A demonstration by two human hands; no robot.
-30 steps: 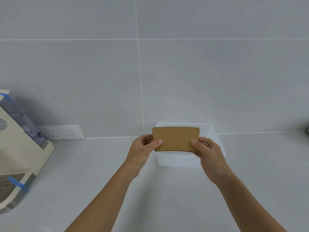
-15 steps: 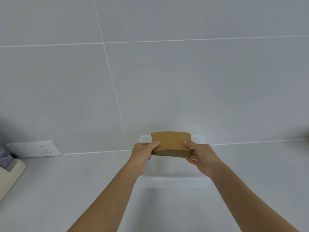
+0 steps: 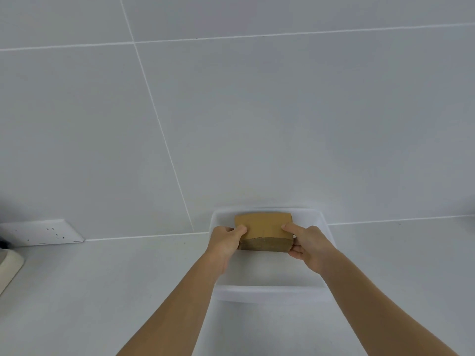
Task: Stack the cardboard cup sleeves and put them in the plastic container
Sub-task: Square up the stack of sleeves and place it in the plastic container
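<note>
From the head camera, two bare arms reach forward over a pale grey countertop [image 3: 102, 291]. The left hand [image 3: 225, 242] and the right hand [image 3: 307, 246] hold a stack of flat brown cardboard cup sleeves [image 3: 264, 231] between them, one hand at each end. The left thumb lies on top of the stack near its left edge, and the other left fingers are hidden under it. The right thumb lies on top near the right edge, and the right fingers [image 3: 295, 251] curl under the stack's right end. Both hands are closed on the stack.

The stack is inside the opening of a see-through white plastic container with a rectangle shape [image 3: 270, 292]. It sits toward the far end of the container, near the back wall. You cannot tell if the stack touches the bottom yet. The container stands on the countertop, right up against a wall of big light grey tiles [image 3: 257, 111].

Far to the left, a white wall socket plate [image 3: 42, 232] sits low on the wall. At the left edge, the corner of a cream-coloured machine [image 3: 9, 263] shows.
</note>
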